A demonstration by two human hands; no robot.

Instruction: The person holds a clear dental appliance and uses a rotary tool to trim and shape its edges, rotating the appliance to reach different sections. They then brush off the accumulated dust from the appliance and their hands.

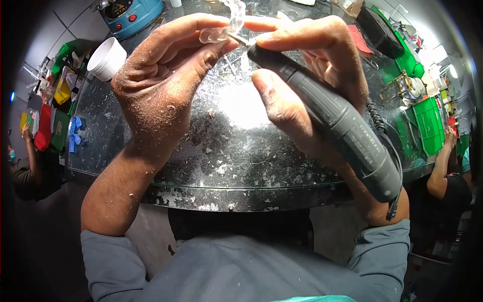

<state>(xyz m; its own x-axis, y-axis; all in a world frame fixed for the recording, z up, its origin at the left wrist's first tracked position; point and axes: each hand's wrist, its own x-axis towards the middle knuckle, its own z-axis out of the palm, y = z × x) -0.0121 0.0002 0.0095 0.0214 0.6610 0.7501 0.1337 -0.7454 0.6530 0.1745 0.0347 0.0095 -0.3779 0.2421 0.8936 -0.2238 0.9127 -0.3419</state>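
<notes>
Pinched between the thumb and fingers of my left hand (161,75) is a clear, curved dental splint (236,15) near the top of the view. My right hand (334,43) is wrapped round a black rotary handpiece (347,123), thumb below and index finger along the top. Its thin metal bur (239,40) points left, with the tip right at the lower edge of the splint. Fine pale dust coats my left hand and wrist. A coiled cord (375,118) hangs behind the handpiece.
The black worktop (216,166) is scuffed and speckled with white debris. At the upper left stand a white tub (107,59) and a blue machine (132,17) with red knobs. Green bins (427,126) line the right. Other people (445,176) work at both sides.
</notes>
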